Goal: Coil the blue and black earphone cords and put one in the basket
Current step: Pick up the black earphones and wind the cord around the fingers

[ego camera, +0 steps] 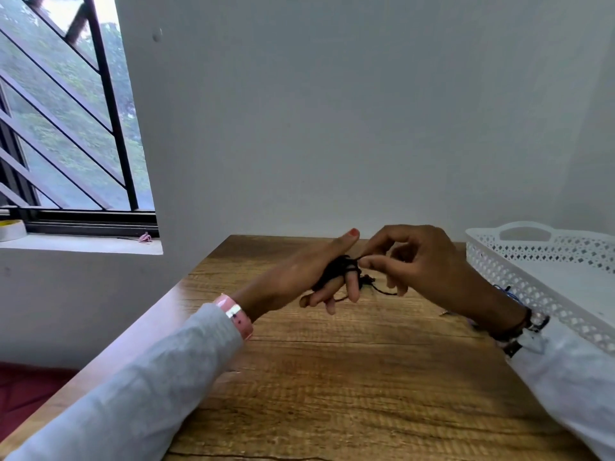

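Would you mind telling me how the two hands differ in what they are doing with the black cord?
The left hand has its fingers extended with the black earphone cord wound around them; the right hand is curled, pinching a strand at its fingertips. Both hover above the wooden table.

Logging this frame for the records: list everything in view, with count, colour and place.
black earphone cord: one, black, wound around the left fingers, loose end pinched by the right hand
blue cord: a bit, blue, behind the right wrist beside the basket
basket: one, white, perforated, right side of table
table: one, wood brown, centre
tape roll: one, pale, window sill
pink scrap: one, sill
window: one, dark bars, left
wall: grey-white
left hand: pink wristband
right hand: dark wristband
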`<state>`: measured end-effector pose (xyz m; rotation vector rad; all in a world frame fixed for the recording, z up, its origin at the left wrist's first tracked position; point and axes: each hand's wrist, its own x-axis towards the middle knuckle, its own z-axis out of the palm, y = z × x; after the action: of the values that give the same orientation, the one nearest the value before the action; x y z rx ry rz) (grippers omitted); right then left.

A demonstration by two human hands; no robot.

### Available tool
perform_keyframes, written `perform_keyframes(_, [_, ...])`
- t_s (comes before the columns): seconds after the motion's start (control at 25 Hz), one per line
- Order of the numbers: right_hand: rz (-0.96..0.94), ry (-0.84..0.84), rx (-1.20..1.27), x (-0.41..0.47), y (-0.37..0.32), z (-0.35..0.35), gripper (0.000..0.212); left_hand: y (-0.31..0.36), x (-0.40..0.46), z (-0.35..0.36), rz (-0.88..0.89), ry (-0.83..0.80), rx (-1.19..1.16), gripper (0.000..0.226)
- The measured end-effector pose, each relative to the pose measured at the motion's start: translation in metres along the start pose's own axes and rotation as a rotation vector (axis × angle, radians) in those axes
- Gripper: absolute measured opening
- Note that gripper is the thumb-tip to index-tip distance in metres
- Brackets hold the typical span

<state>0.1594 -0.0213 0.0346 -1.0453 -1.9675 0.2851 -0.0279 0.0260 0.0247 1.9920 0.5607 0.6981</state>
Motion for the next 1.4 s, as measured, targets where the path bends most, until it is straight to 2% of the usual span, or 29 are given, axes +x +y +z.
perform_keyframes(0.08, [0.043, 0.082, 0.13, 0.002, 0.001, -0.002, 0.018, 0.001, 0.0, -0.002, -0.004, -0.175, -0.344, 0.056])
perform_keyframes(0.16, [0.106, 0.098, 0.24, 0.002, 0.003, 0.003, 0.024, 0.001, 0.002, -0.004, 0.014, -0.246, -0.608, 0.045])
perform_keyframes(0.36, [0.213, -0.065, 0.388, -0.001, 0.013, 0.034, 0.031, 0.003, 0.001, -0.006, 0.108, -0.124, -0.878, 0.041])
perform_keyframes(0.48, [0.166, -0.16, 0.162, -0.003, 0.017, 0.043, 0.015, 0.006, 0.002, -0.002, 0.142, -0.089, -1.029, 0.044])
perform_keyframes(0.56, [0.113, -0.227, -0.005, -0.007, 0.018, 0.045, 0.011, 0.006, 0.005, -0.001, 0.145, 0.053, -0.973, 0.045])
perform_keyframes(0.68, [-0.017, -0.242, -0.274, -0.009, 0.02, 0.044, 0.019, 0.004, 0.008, 0.003, 0.091, 0.276, -0.644, 0.043])
perform_keyframes(0.76, [-0.103, -0.217, -0.365, -0.007, 0.018, 0.04, 0.02, 0.002, 0.007, 0.008, 0.045, 0.277, -0.32, 0.038])
perform_keyframes(0.84, [-0.231, -0.179, -0.397, -0.004, 0.018, 0.033, 0.016, 0.0, 0.006, 0.013, -0.003, 0.19, 0.058, 0.033])
perform_keyframes(0.92, [-0.297, -0.162, -0.442, -0.003, 0.016, 0.026, 0.009, 0.001, 0.003, 0.016, 0.001, 0.14, 0.216, 0.027])
perform_keyframes(1.0, [-0.298, -0.151, -0.464, -0.004, 0.011, 0.021, 0.005, 0.004, 0.0, 0.016, -0.006, 0.152, 0.287, 0.031])
perform_keyframes(1.12, [-0.301, -0.161, -0.333, -0.003, 0.005, 0.016, 0.003, 0.001, -0.003, 0.012, -0.056, 0.084, 0.29, 0.043])
perform_keyframes(1.24, [-0.259, -0.057, -0.248, -0.002, 0.001, 0.008, 0.007, 0.003, -0.003, 0.009, -0.077, -0.027, 0.17, 0.057])
perform_keyframes(1.32, [-0.164, 0.028, -0.127, 0.0, 0.0, 0.001, 0.012, 0.005, -0.002, 0.006, -0.09, -0.106, -0.065, 0.06])
perform_keyframes(1.4, [-0.064, 0.102, 0.041, 0.002, 0.002, -0.002, 0.018, 0.009, -0.002, 0.002, -0.044, -0.179, -0.394, 0.052])
